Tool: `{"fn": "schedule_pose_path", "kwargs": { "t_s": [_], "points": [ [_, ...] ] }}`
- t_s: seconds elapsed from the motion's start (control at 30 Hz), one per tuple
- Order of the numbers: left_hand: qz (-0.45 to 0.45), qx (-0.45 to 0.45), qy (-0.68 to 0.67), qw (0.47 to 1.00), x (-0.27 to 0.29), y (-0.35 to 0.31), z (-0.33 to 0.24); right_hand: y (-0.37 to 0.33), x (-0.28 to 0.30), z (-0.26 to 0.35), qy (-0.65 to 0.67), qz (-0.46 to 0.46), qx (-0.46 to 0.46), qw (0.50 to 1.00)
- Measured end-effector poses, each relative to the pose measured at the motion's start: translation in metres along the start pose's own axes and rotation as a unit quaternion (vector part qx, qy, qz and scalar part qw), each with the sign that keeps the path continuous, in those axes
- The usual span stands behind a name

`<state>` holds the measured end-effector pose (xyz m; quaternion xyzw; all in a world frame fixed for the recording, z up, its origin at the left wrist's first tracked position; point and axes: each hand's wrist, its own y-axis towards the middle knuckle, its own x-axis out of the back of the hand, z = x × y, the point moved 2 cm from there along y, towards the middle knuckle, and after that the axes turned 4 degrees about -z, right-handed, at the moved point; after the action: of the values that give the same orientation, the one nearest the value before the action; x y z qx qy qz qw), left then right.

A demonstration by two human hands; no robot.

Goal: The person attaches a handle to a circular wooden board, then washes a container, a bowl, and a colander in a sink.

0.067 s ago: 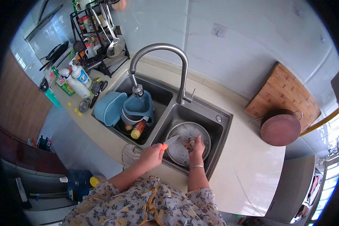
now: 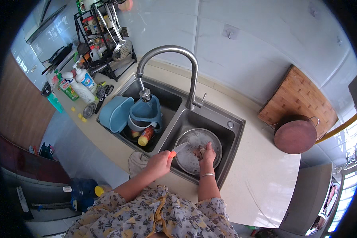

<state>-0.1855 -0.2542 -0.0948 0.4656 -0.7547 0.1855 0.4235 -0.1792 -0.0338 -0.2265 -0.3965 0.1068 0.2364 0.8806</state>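
My left hand [image 2: 160, 163] is closed round the orange handle of a small knife [image 2: 181, 147], whose blade points over the near-left rim of a round metal basin [image 2: 186, 170]. Cloudy, sudsy-looking water fills the basin, which sits in the right-hand sink bowl. Just above that water my right hand [image 2: 208, 155], with a bracelet at its wrist, is closed on a small brownish piece of food [image 2: 201, 152]; its kind is too small to make out. Blade tip and piece are a short gap apart.
A curved faucet [image 2: 194, 75] points into the left sink bowl, over blue plastic baskets [image 2: 117, 115] and a yellow-red bottle [image 2: 146, 136]. Soap bottles [image 2: 83, 81] and a scissors stand left. At right, a pan [image 2: 295, 135] leans against a wooden cutting board [image 2: 299, 103]. A cloth [image 2: 137, 162] hangs in front.
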Motion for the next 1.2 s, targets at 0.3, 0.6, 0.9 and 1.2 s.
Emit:
{"fn": "schedule_pose_path", "kwargs": {
  "t_s": [0.3, 0.6, 0.9, 1.2],
  "points": [
    [0.025, 0.06, 0.021, 0.998, 0.005, -0.007, 0.019, 0.015, 0.004, -0.016, -0.027, 0.009, -0.022, 0.999],
    [-0.075, 0.038, 0.071, 0.994, 0.031, -0.031, 0.04, 0.048, 0.023, -0.026, 0.043, 0.17, -0.069, 0.982],
    [-0.188, -0.058, 0.11, 0.974, 0.017, -0.054, 0.065, 0.029, 0.015, -0.024, -0.01, 0.164, -0.071, 0.984],
    [-0.188, -0.073, 0.085, 0.976, 0.017, -0.051, 0.057, 0.013, 0.007, -0.002, -0.046, 0.014, -0.078, 0.996]
  ]
}}
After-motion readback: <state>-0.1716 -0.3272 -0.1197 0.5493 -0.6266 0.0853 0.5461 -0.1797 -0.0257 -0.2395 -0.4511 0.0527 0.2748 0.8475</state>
